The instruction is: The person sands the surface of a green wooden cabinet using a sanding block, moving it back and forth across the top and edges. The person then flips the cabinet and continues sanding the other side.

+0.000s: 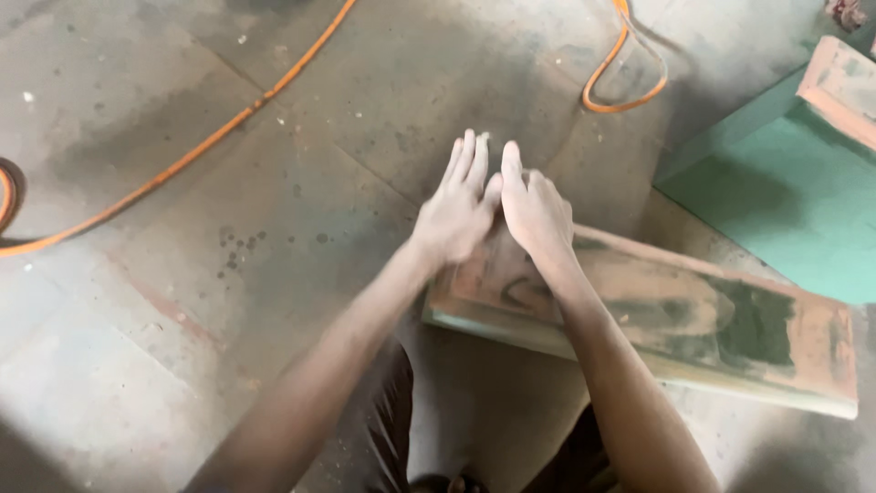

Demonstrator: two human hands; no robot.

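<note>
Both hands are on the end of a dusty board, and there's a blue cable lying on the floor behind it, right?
Nearly. The head view shows both hands, left hand and right hand, on the end of the dusty board, but the cable on the floor is orange, not blue.

Both hands — left hand (459,212), right hand (536,212) — meet, fingers spread, mid-frame above a dusty board (675,315). An orange cable (182,160) crosses the upper left.

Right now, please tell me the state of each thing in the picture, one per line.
Left hand: open, fingers straight, over the board's end.
Right hand: open, flat on the board's end.
Wooden board: lying flat, dusty, green paint worn.
Orange cable: loose on the floor.
Green panel: lying flat, dusty.
</note>
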